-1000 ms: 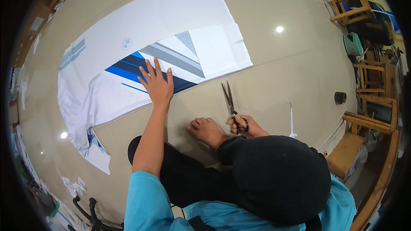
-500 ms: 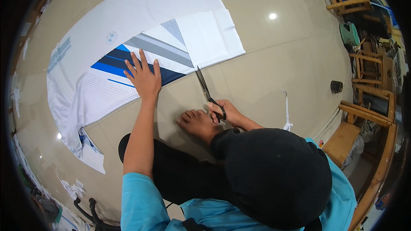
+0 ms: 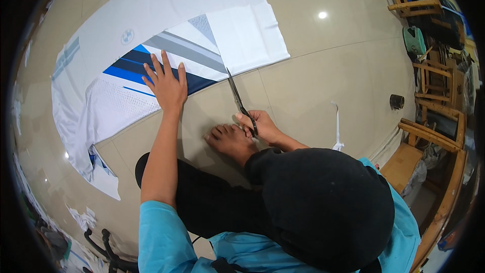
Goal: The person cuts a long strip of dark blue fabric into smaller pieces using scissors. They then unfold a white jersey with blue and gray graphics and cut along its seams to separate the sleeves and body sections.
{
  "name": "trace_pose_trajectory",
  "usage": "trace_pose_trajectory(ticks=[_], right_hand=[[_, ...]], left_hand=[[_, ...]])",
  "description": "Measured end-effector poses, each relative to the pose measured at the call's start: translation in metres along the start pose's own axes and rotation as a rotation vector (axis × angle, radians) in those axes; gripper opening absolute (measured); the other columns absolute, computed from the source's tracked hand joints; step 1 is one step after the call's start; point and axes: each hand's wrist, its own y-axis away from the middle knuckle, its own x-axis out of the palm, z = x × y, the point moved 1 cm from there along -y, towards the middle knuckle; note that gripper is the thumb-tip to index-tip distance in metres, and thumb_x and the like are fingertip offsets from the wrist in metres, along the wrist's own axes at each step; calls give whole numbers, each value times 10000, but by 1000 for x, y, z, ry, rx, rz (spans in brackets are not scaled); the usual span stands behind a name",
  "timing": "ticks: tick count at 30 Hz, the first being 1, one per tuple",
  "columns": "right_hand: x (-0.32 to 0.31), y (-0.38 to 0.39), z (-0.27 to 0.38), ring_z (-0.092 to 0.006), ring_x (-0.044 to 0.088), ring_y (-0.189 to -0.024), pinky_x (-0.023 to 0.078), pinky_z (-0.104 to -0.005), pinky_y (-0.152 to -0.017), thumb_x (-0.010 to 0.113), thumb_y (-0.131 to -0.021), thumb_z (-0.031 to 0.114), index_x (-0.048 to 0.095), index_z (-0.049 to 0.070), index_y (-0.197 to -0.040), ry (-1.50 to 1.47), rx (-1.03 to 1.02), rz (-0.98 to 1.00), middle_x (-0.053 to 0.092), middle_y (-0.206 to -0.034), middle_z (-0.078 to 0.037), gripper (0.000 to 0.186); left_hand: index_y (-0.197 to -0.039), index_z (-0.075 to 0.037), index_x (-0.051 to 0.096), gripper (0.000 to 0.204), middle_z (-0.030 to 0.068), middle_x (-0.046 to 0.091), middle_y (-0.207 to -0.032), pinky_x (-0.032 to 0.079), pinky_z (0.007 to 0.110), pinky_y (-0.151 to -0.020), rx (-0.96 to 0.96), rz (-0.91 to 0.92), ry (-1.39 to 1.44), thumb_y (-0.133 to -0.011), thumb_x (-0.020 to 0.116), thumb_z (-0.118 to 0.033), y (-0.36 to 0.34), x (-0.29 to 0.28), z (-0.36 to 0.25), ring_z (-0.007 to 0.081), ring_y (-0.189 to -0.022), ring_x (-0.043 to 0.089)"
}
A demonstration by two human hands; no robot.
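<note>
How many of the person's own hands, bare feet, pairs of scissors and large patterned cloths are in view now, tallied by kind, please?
Hands: 2 (left hand, right hand)
Bare foot: 1
Scissors: 1 pair
Patterned cloth: 1
Total: 5

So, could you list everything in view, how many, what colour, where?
Smooth striped cloth: at least one piece, white, blue and grey, spread ahead
Long-bladed metal scissors: one, dark, tip at the cloth's near edge
Tiled floor: one, beige, beneath the cloth
Thin limp strip: one, white, floor at right
Small crumpled scraps: several, white, lower left
Short cylinder: one, dark, floor at right
Rounded bag-like object: one, green, upper right
Wooden furniture frames: several, brown, right side
Curved-legged base: one, black, lower left
Blurred clutter: uncountable, mixed, both side edges
Trousered legs: two, black, lower centre
Shirt: one, light blue, lower edge
Bare foot: one, near centre
Left hand: one, bare, flat on cloth
Right hand: one, bare, gripping scissors
</note>
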Motion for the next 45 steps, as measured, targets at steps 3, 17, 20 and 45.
trace_pose_trajectory(ticks=[3, 17, 20, 45], right_hand=[[5, 1, 3, -97, 598, -528, 445, -253, -518, 787, -1026, 504, 656, 56, -830, 38, -5, -44, 638, -648, -17, 506], [10, -1, 10, -86, 568, -505, 438, -256, -491, 802, -1019, 486, 654, 49, -797, 86, -26, -122, 618, -615, -20, 512], [8, 2, 8, -89, 559, -508, 442, -262, -503, 786, -1032, 485, 650, 56, -795, 40, -19, -93, 605, -612, -12, 508], [5, -7, 9, -84, 522, -503, 417, -264, -500, 763, -1051, 474, 644, 66, -794, -47, -46, -14, 593, -640, 3, 497]], left_hand=[[-1751, -187, 324, 745, 194, 262, -1813, 88, 672, -1333, 4, -13, 5, -1125, 467, -564, 0, 2, 1, 505, -1666, 162], [-1752, -187, 322, 752, 191, 253, -1817, 81, 676, -1333, -2, -4, 22, -1123, 466, -572, -1, 2, 2, 504, -1670, 152], [-1750, -185, 325, 751, 193, 256, -1816, 83, 676, -1333, 4, -7, 20, -1123, 467, -573, -1, 3, 2, 507, -1670, 151], [-1748, -178, 329, 752, 199, 259, -1813, 88, 686, -1330, 0, -10, 0, -1123, 458, -575, -1, 3, 2, 512, -1667, 156]])
